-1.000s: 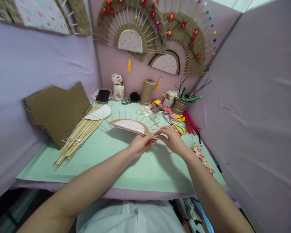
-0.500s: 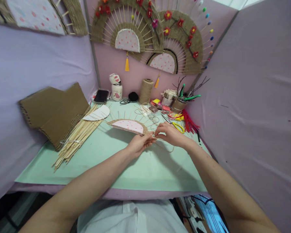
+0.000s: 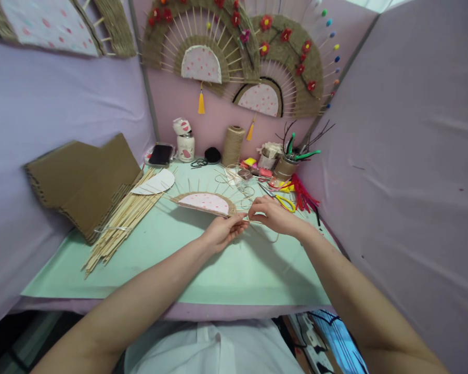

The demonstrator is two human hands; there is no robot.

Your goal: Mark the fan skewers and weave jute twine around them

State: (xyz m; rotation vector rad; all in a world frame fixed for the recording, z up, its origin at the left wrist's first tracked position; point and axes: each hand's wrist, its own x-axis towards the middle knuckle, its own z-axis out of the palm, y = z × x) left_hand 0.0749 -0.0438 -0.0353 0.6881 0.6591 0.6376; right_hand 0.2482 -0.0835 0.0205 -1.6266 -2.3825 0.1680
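From where I stand, the work looks to be at the stage of running twine (image 3: pixel 277 238) through the ribs at one end of a small half-round fan (image 3: pixel 205 202). The fan is held just above the green-covered counter (image 3: pixel 218 283), its spotted panel facing up, with thin sticks (image 3: pixel 198 185) spreading from the curved edge toward the wall.

The left hand (image 3: pixel 221 231) is clamped on the fan's right-hand corner, thumb on top and fingers curled beneath. The right hand (image 3: pixel 273 215) is right beside it, fingertips pinched together, it seems, on the twine; a slack loop hangs below. Exactly how the strand passes around the end sticks is too small to make out.

As I judge it, the next move calls for a firm left grip, so that the fan doesn't tip, and a gentle right-hand pull to take up the slack without bending the thin ribs or crossing the strand over itself. The loop wants to stay clear of the loose coils (image 3: pixel 246 192) and the yellow-handled scissors (image 3: pixel 286 202) lying just past the right hand. The twine spool (image 3: pixel 233 147) stands farther back by the wall.
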